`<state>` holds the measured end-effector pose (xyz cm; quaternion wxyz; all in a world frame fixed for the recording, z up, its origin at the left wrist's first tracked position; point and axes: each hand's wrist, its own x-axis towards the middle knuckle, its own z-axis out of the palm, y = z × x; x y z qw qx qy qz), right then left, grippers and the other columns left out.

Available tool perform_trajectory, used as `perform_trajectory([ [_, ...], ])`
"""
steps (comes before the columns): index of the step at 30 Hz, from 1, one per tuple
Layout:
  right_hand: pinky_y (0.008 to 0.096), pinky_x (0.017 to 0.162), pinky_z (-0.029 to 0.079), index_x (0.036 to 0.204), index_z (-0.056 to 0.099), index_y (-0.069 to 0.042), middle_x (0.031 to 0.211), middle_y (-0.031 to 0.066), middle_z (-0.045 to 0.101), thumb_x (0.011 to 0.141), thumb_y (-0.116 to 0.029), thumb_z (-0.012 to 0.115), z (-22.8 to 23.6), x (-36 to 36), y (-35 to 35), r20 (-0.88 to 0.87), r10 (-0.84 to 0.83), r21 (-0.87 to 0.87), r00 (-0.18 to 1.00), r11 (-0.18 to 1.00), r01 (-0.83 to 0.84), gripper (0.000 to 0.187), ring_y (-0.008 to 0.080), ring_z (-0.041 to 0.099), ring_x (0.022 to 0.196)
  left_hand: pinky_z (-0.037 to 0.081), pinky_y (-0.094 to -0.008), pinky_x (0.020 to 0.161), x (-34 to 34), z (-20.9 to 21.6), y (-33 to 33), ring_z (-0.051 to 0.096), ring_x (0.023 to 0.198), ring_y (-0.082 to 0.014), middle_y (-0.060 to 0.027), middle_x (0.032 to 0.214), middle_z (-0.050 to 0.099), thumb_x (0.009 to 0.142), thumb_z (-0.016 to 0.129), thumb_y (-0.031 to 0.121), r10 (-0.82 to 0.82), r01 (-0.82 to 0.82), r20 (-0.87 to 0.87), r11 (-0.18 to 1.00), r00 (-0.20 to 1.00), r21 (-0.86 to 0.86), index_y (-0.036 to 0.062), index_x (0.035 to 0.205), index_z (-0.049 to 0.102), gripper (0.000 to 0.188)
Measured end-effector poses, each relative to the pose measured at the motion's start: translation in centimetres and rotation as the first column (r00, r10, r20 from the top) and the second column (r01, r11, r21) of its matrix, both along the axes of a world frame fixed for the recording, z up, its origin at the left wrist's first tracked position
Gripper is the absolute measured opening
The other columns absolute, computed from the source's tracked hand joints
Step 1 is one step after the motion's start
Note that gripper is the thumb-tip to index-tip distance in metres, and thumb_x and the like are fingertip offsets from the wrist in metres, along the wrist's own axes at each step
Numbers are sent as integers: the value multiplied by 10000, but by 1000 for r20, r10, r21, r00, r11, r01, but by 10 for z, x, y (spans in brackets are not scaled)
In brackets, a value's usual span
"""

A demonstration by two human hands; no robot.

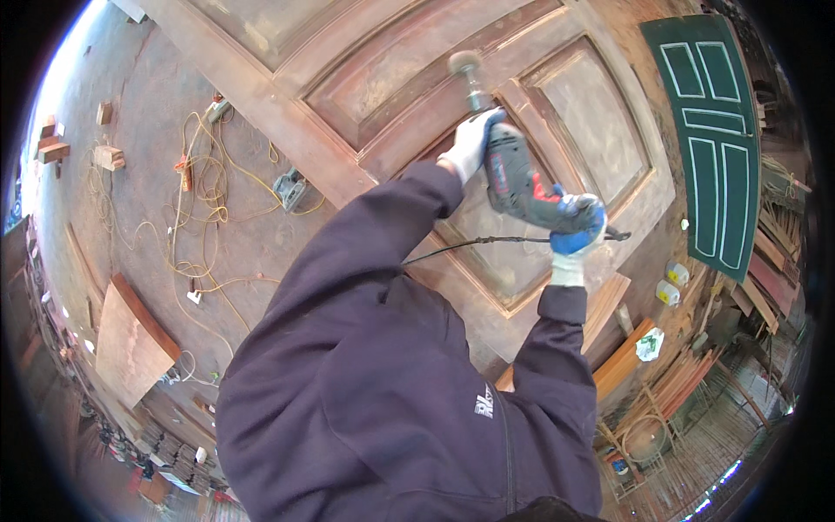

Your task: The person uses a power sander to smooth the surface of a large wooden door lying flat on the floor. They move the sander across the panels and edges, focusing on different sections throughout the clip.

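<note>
A grey power drill (pixel 513 170) with red accents is held in both my gloved hands over a wooden panel door (pixel 348 170). My right hand (pixel 578 224), in a blue and white glove, is closed round its rear handle. Near the front of the drill my left hand (pixel 474 143) is wrapped about the body; part of its fingers is hidden. A round, pale sanding head (pixel 464 62) sits in the chuck, over a moulding of the door. From the handle a dark power cord (pixel 496 240) runs left across the door's lower panel.
Tangled yellow cords (pixel 209 191) and a grey power tool (pixel 290 189) lie on the floor at left, with wood blocks (pixel 109 157) farther off. A green panel door (pixel 709 130) stands at right. Plastic jugs (pixel 668 292) and stacked boards are below it.
</note>
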<state>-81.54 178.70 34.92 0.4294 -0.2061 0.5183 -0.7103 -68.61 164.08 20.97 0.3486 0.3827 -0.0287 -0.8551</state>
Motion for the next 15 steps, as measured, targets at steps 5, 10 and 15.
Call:
perform_trajectory([
  [5, 496, 922, 390, 799, 479, -64, 616, 47, 445, 942, -370, 415, 7, 65, 62, 73, 149, 25, 986, 988, -151, 343, 200, 471, 585, 520, -334, 643, 90, -5, 87, 631, 659, -193, -61, 755, 654, 879, 603, 255, 84, -84, 6, 989, 996, 126, 92, 890, 603, 163],
  [10, 473, 922, 398, 813, 467, -73, 610, 28, 417, 946, -336, 425, 30, 150, 96, 236, 102, 120, 966, 984, -133, 298, 179, 447, 582, 537, -345, 631, 196, 35, 135, 638, 655, -202, -72, 770, 661, 867, 616, 278, 55, -91, 139, 960, 989, 266, 97, 893, 591, 185],
  [15, 432, 917, 448, 830, 507, -12, 690, 81, 559, 911, -170, 438, 60, 215, 85, 383, 242, -15, 892, 967, -256, 191, 155, 530, 641, 546, -355, 649, 295, 96, 142, 652, 684, -207, -71, 810, 668, 884, 590, 292, 236, -254, 217, 965, 947, 58, 103, 912, 583, 191],
])
